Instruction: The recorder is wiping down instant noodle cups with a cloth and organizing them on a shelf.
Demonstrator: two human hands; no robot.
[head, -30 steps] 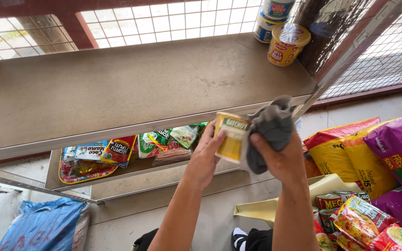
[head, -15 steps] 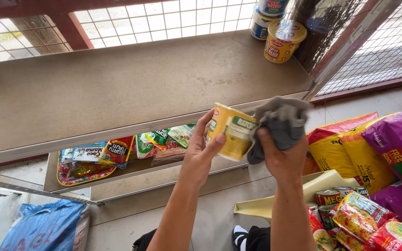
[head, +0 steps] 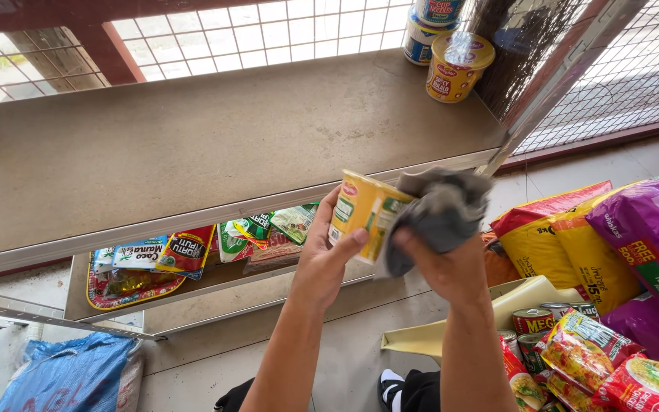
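Since the frame a second ago the yellow noodle cup point(head: 366, 212) has been turned: then it stood nearly upright between the hands with its printed side to the camera, and now it lies tilted on its side, its base toward the left and its mouth end toward the right, buried in the grey cloth point(head: 440, 214). The cloth has also shifted from hanging beside the cup to bunching over the cup's right end. Both hands sit slightly higher against the shelf than before.

The left hand point(head: 328, 255) is closed around the cup from below and behind, thumb pressed across its lower side and fingers curled over the base end. The right hand point(head: 445, 267) grips the wadded cloth, fingers closed on it, and presses it against the cup's open end; the two hands are just beside each other with the cup between them. The cup is held in the air in front of the front edge of the upper shelf point(head: 192, 145), near that edge's right end.

At the shelf's back right corner stand another yellow noodle cup point(head: 458, 67) and, behind it, blue noodle cups point(head: 425, 30) stacked against the wire mesh. On the lower shelf point(head: 215, 278), under the front edge, lies a row of snack packets point(head: 184, 248). To the right of the hands lie large yellow and purple bags point(head: 619, 236), with tin cans point(head: 547, 320) and noodle packets point(head: 612, 366) below them.
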